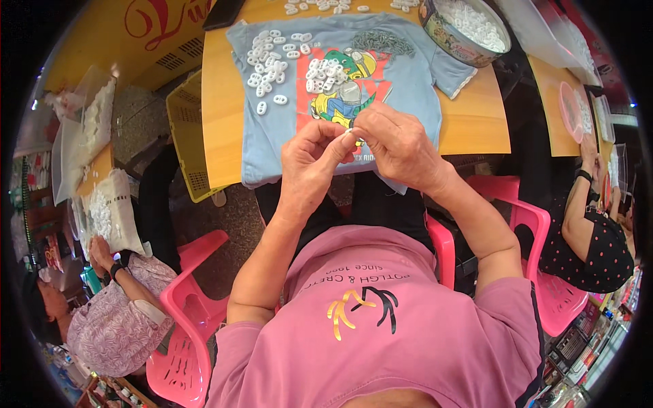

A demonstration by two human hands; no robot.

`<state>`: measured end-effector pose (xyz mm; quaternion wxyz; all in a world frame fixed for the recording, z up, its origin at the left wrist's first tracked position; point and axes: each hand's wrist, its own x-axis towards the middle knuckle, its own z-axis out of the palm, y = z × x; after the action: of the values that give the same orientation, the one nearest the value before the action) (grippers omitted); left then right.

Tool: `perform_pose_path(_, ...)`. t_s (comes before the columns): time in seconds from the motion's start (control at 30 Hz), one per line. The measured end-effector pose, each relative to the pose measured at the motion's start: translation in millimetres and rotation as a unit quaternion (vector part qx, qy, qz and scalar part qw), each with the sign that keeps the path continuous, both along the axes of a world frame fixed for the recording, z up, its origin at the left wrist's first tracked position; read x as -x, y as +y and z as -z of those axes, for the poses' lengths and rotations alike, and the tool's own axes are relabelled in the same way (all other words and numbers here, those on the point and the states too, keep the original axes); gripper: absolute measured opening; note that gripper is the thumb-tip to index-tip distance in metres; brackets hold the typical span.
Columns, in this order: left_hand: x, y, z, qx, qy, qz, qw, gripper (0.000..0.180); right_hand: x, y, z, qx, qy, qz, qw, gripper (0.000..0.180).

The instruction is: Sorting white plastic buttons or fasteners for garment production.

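My left hand and my right hand meet over the near part of a blue T-shirt spread on the table. Both are closed in a pinch, fingertips together on a small white piece, mostly hidden by the fingers. Just beyond them lies a heap of white plastic pieces on the shirt's printed picture. More white oval pieces with two holes are scattered to the left. Farther off, a pile of thin grey-green bits rests on the cloth.
A round tin full of white pieces stands at the table's far right. More white pieces lie along the far edge. A yellow crate is left of the table. People in pink chairs work on both sides.
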<state>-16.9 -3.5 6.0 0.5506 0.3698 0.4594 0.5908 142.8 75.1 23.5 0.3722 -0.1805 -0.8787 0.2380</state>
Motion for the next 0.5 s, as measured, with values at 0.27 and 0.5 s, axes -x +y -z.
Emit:
perform_pose_path(0.27, -6.4, 2.6, 7.1, -0.031, 0.025, -0.05, 0.998, 0.013, 8.4, -4.7, 6.0, 0.032, 0.021, 0.038, 0.999, 0.01)
perform_pose_path(0.5, 3.6, 25.0, 14.5, -0.011, 0.023, -0.075, 0.997, 0.014, 16.2, 28.4, 7.3, 0.16, 0.02, 0.047, 0.986, 0.004)
